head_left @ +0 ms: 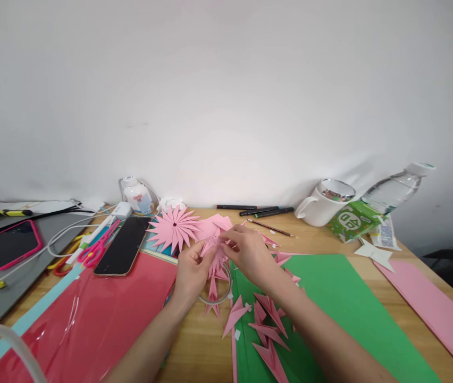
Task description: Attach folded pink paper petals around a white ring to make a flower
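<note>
Between my hands is a partly joined pink folded-paper star (217, 261), its pointed pieces fanned out. My left hand (192, 270) pinches its left side between thumb and fingers. From the right, my right hand (249, 254) has its fingertips closed on the upper part of the same star; the exact contact is hidden. Beneath it, a roll of tape (230, 284) lies on the table around some pink points. A finished-looking pink paper star (186, 226) rests just behind my left hand. Loose folded pink pieces (269, 332) are scattered on a green sheet (330, 298) under my right forearm.
On the left lie a red folder (131, 314), a black phone (125, 247), pink scissors (98, 250) and a pink-cased phone (17, 243). A white bottle (137, 196), several markers (236, 207), a mug (322, 207) and a tilted water bottle (394, 189) line the wall.
</note>
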A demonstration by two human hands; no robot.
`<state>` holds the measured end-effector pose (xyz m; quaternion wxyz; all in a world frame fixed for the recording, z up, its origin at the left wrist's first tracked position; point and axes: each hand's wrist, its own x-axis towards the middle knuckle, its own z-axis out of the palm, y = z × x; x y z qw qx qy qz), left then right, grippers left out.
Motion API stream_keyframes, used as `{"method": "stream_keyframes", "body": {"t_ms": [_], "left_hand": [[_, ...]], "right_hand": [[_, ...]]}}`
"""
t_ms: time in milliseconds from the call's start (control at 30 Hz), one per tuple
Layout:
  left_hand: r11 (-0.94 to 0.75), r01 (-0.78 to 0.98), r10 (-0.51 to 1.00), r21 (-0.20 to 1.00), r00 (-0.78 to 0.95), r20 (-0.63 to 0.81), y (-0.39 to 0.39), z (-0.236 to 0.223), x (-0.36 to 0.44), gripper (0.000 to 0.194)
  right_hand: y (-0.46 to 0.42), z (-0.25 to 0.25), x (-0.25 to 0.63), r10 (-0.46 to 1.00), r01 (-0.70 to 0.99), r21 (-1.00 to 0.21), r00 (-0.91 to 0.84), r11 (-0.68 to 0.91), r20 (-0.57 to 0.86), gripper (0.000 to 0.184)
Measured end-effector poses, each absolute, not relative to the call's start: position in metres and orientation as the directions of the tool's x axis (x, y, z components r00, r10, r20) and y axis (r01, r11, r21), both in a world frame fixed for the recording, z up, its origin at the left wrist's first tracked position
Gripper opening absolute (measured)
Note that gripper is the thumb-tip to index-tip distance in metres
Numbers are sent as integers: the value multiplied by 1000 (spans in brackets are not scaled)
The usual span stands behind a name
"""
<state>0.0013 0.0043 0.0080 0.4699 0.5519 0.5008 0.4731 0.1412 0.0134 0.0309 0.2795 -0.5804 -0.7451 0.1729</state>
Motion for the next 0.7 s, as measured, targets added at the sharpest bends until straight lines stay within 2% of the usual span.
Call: {"method": "stream_keyframes", "body": {"t_ms": [333, 533, 700], "left_hand": [[-75, 111, 995, 991, 71, 67, 6, 8, 0, 21], [-71, 90, 995, 993, 74, 64, 7, 8, 0, 24], [-87, 101, 995, 991, 60, 81, 8, 8, 1, 20]], "right_hand": [[14, 28, 143, 941, 788, -529, -191, 316, 278, 22], [15, 25, 144, 912, 801, -468, -227, 374, 340, 22], [14, 24, 145, 898, 851, -345, -280, 395, 339, 20]]}}
